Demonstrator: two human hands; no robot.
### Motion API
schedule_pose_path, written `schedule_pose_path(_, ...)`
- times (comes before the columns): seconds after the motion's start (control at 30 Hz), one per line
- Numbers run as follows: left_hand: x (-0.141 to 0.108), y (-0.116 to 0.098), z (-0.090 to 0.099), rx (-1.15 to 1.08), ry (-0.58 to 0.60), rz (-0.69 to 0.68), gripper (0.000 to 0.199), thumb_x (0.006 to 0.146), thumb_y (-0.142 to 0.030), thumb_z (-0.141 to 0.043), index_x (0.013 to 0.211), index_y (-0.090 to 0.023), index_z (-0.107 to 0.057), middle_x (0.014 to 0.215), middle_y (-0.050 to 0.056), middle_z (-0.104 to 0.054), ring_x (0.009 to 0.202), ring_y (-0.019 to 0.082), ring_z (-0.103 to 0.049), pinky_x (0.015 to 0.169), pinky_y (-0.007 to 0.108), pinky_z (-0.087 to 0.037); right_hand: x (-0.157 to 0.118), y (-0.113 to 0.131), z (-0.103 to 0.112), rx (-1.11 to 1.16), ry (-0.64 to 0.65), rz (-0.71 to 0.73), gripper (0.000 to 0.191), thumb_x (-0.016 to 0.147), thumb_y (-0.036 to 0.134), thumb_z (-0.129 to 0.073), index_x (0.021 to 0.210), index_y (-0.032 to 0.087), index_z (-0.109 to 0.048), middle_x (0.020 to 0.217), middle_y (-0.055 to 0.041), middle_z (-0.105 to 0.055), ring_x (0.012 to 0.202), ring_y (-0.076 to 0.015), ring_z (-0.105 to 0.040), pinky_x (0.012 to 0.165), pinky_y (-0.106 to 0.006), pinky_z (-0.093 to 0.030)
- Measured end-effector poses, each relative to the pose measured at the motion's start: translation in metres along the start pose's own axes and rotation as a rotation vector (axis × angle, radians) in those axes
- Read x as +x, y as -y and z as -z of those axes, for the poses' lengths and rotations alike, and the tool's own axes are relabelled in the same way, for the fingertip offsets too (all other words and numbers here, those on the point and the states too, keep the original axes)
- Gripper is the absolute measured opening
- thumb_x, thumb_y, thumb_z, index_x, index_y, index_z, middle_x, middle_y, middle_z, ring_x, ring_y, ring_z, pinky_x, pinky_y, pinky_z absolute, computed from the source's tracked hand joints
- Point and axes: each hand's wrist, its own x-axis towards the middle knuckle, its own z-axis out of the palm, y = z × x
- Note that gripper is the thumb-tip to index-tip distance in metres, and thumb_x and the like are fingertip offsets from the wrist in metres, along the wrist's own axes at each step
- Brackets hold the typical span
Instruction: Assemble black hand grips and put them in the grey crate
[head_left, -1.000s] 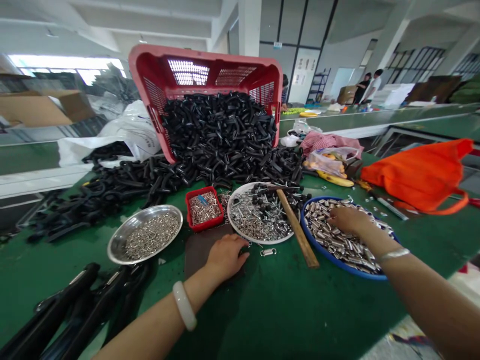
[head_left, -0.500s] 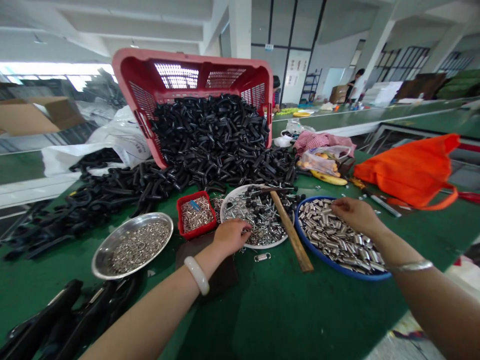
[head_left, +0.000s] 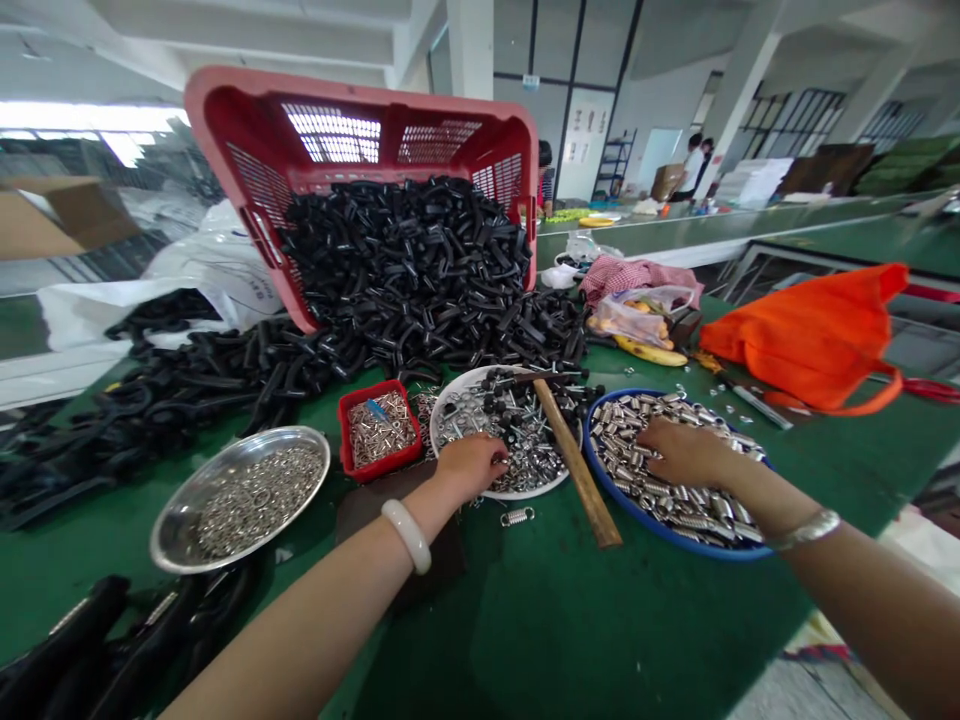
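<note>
My left hand (head_left: pixel 472 466) is at the front left rim of a white plate (head_left: pixel 517 494) heaped with small metal parts and black-headed pieces. Its fingers are curled together, and whatever they hold is too small to make out. In a blue tray (head_left: pixel 637 522), my right hand (head_left: pixel 684 453) rests on a pile of metal springs (head_left: pixel 611 440). Those fingers are bent down and pressed together; their tips are partly hidden among the springs. A hammer (head_left: pixel 577 465) with a wooden handle leans across the plate. One loose spring (head_left: pixel 517 517) lies on the green table before it.
A red crate (head_left: pixel 360 95) spills black plastic parts (head_left: pixel 420 260) across the back. On the left are a small red box (head_left: pixel 380 468) of metal pins and a metal dish (head_left: pixel 166 560) of small rings. An orange bag (head_left: pixel 814 340) and bananas (head_left: pixel 649 351) lie at right.
My right hand has moved left and down, lower into the springs. My left hand's fingers have curled in more. The view has shifted slightly.
</note>
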Motion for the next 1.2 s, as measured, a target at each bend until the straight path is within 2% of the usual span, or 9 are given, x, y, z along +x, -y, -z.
schedule_pose_path(0.2, -0.005, 0.01, -0.003, -0.119, -0.088, 0.079, 0.019, 0.077, -0.04, -0.053, 0.084, -0.024, -0.06, 0.092, 0.0, -0.062, 0.084, 0.016, -0.057, 0.068, 0.025, -0.043, 0.011, 0.007, -0.002, -0.071, 0.041, -0.032, 0.033, 0.085, 0.031, -0.037, 0.094, 0.01, -0.061, 0.104, -0.0186, -0.059, 0.095, -0.0278, -0.056, 0.077, -0.038, -0.044)
schedule_pose_path(0.33, -0.008, 0.016, -0.004, -0.092, -0.097, 0.113, 0.018, 0.078, -0.039, -0.051, 0.087, -0.025, -0.059, 0.091, -0.001, -0.063, 0.084, 0.016, -0.057, 0.069, 0.025, -0.042, 0.01, -0.001, -0.015, -0.053, 0.01, 0.072, 0.029, 0.081, 0.024, -0.043, 0.101, 0.01, -0.058, 0.109, -0.0171, -0.058, 0.099, -0.0261, -0.055, 0.082, -0.035, -0.043)
schedule_pose_path(0.43, -0.008, 0.016, -0.002, -0.038, -0.075, 0.056, 0.021, 0.078, -0.036, -0.052, 0.095, -0.028, -0.059, 0.099, -0.001, -0.062, 0.089, 0.017, -0.057, 0.072, 0.026, -0.042, 0.007, -0.009, -0.027, -0.023, -0.131, 0.138, 0.038, 0.075, 0.017, -0.049, 0.112, 0.012, -0.054, 0.114, -0.0144, -0.057, 0.104, -0.0253, -0.052, 0.088, -0.035, -0.04)
schedule_pose_path(0.57, -0.004, 0.014, 0.0, 0.025, -0.012, -0.013, 0.021, 0.078, -0.032, -0.051, 0.096, -0.03, -0.062, 0.101, 0.001, -0.061, 0.087, 0.019, -0.058, 0.07, 0.028, -0.043, 0.002, -0.019, -0.025, 0.103, -0.542, 0.002, 0.034, 0.08, 0.021, -0.043, 0.111, 0.014, -0.056, 0.106, -0.0132, -0.061, 0.094, -0.0241, -0.057, 0.082, -0.037, -0.044)
schedule_pose_path(0.63, -0.002, 0.012, 0.0, 0.049, -0.013, -0.036, 0.021, 0.077, -0.03, -0.051, 0.095, -0.03, -0.062, 0.098, 0.001, -0.061, 0.086, 0.02, -0.058, 0.069, 0.029, -0.042, 0.0, -0.021, -0.021, 0.194, -0.636, -0.048, 0.031, 0.077, 0.025, -0.048, 0.105, 0.017, -0.059, 0.1, -0.0113, -0.063, 0.086, -0.0237, -0.059, 0.075, -0.036, -0.046)
schedule_pose_path(0.77, -0.006, 0.011, -0.003, 0.105, -0.077, -0.074, 0.018, 0.079, -0.027, -0.049, 0.09, -0.027, -0.063, 0.093, 0.002, -0.063, 0.081, 0.02, -0.058, 0.067, 0.029, -0.041, -0.001, -0.02, -0.018, 0.536, -0.536, -0.143, 0.025, 0.068, 0.03, -0.059, 0.09, 0.018, -0.064, 0.084, -0.007, -0.067, 0.072, -0.0204, -0.061, 0.066, -0.033, -0.049)
schedule_pose_path(0.9, -0.014, 0.012, -0.006, 0.062, -0.187, -0.121, 0.02, 0.083, -0.027, -0.045, 0.093, -0.027, -0.062, 0.093, 0.002, -0.063, 0.084, 0.019, -0.057, 0.069, 0.027, -0.04, 0.001, -0.013, -0.023, 1.034, -0.538, -0.114, 0.035, 0.06, 0.036, -0.069, 0.088, 0.016, -0.063, 0.083, -0.007, -0.067, 0.072, -0.0183, -0.061, 0.067, -0.032, -0.05)
schedule_pose_path(1.0, -0.018, 0.013, -0.005, -0.077, -0.256, -0.068, 0.019, 0.081, -0.028, -0.049, 0.095, -0.027, -0.061, 0.095, 0.0, -0.064, 0.086, 0.017, -0.057, 0.073, 0.026, -0.041, 0.001, -0.006, -0.023, 1.267, -0.487, -0.102, 0.037, 0.054, 0.036, -0.074, 0.083, 0.017, -0.064, 0.08, -0.0061, -0.067, 0.072, -0.0176, -0.061, 0.069, -0.033, -0.049)
schedule_pose_path(1.2, -0.017, 0.014, -0.006, -0.502, -0.327, 0.068, 0.019, 0.076, -0.024, -0.055, 0.093, -0.02, -0.062, 0.091, 0.003, -0.065, 0.081, 0.017, -0.06, 0.075, 0.028, -0.044, -0.004, 0.003, -0.018, 1.599, -0.302, -0.059, 0.043, 0.059, 0.031, -0.073, 0.099, 0.022, -0.062, 0.087, -0.0024, -0.065, 0.067, -0.0111, -0.058, 0.059, -0.025, -0.048)
